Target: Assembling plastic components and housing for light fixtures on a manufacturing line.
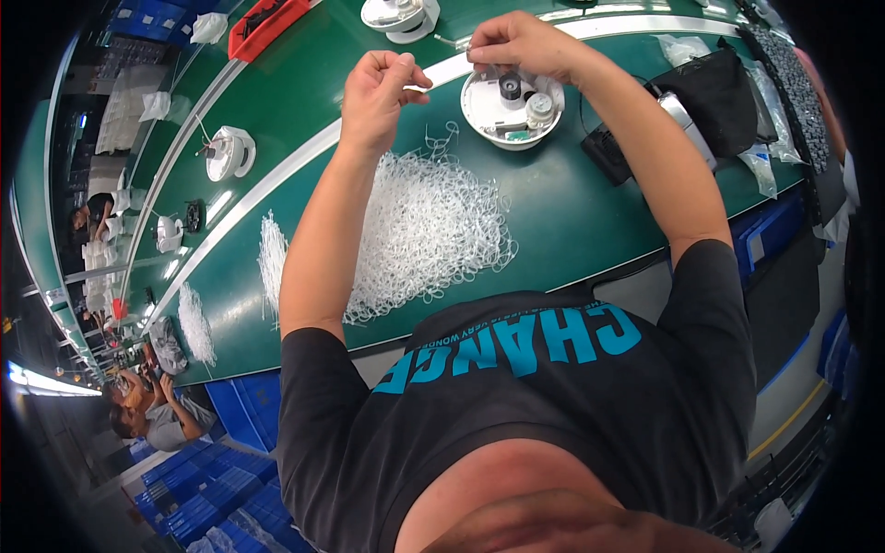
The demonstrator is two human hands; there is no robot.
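Note:
A round white device base (pixel 510 109), turned open side up with small parts inside, lies on the green conveyor belt (pixel 572 212). My right hand (pixel 519 44) hovers over its far edge, fingers pinched on a thin clear cable tie. My left hand (pixel 378 88) is raised to the left of the base, fingers curled and pinching the other end of the same tie. Below my left forearm lies a big heap of clear cable ties (pixel 424 230).
More white device bases (pixel 229 152) (pixel 399 17) sit along the belt, with smaller heaps of ties (pixel 195 323) at the left. A black pouch (pixel 714 97) and clear bags (pixel 761 166) lie at the right. A red tray (pixel 263 26) stands far left. Blue crates (pixel 212 479) and other workers (pixel 152 415) are below left.

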